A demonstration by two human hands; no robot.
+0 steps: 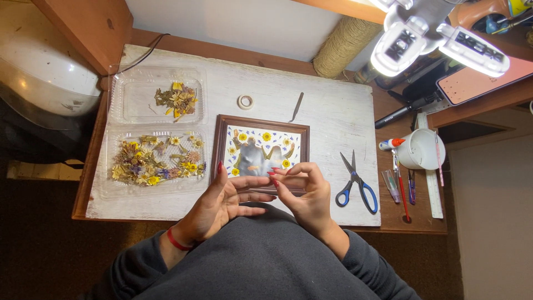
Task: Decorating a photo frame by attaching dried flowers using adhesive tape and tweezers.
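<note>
A brown picture frame (pixel 261 119) lies on a white board (pixel 333 111). Inside it is a picture ringed with pressed yellow and purple flowers. Both hands hover over the frame's near edge. My left hand (pixel 222 203) is palm up with its fingers spread and nothing lying in it. My right hand (pixel 308 194) is curled, and its thumb and forefinger pinch at the left hand's fingertips. Whether something small sits in that pinch I cannot tell. The hands hide the frame's lower edge.
A clear plastic tray (pixel 119 119) at the left holds dried flowers in two compartments. A tape roll (pixel 245 101) and a metal tool (pixel 297 106) lie behind the frame. Blue-handled scissors (pixel 355 186), pens (pixel 400 189), a ruler (pixel 436 183) and a white cup (pixel 419 149) are at the right.
</note>
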